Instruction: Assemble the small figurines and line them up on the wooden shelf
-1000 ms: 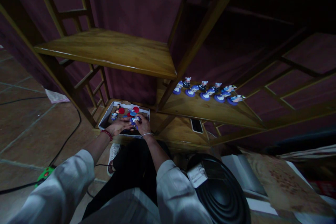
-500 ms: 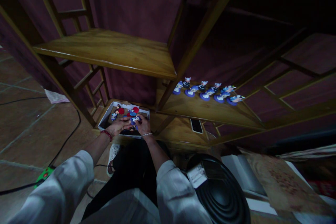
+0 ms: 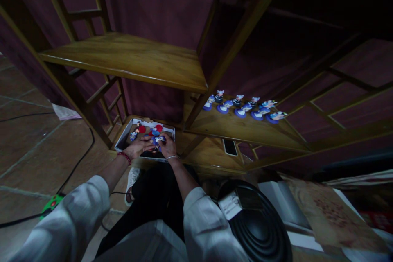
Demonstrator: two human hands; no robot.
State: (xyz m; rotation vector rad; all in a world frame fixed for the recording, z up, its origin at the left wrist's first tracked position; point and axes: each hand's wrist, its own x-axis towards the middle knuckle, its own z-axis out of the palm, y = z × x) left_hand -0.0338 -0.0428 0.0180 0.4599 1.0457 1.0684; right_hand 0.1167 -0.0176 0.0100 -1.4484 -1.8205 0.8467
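Note:
Above a shallow white cardboard box [image 3: 120, 142], my right hand [image 3: 168, 147] is closed around a small figurine [image 3: 159, 139] with a white-and-purple body and a purple base. My left hand [image 3: 137, 147] meets it from the other side, its thumb and fingers at the base. Inside the box lie more small figurines, among them a blue-and-white one [image 3: 134, 134] and one with a red round base [image 3: 141, 129]. My hands hide part of the box's contents.
Several figurines on purple bases [image 3: 244, 110] stand in rows on the right-hand wooden shelf [image 3: 215, 127]. A phone [image 3: 230, 147] lies on the lower board. Shelf posts and a higher shelf [image 3: 129, 55] surround the box. A black ridged stool-like object [image 3: 258, 225] is beside my right arm.
The figurine between my hands has turned or shifted slightly. Both hands stay over the box in almost the same place.

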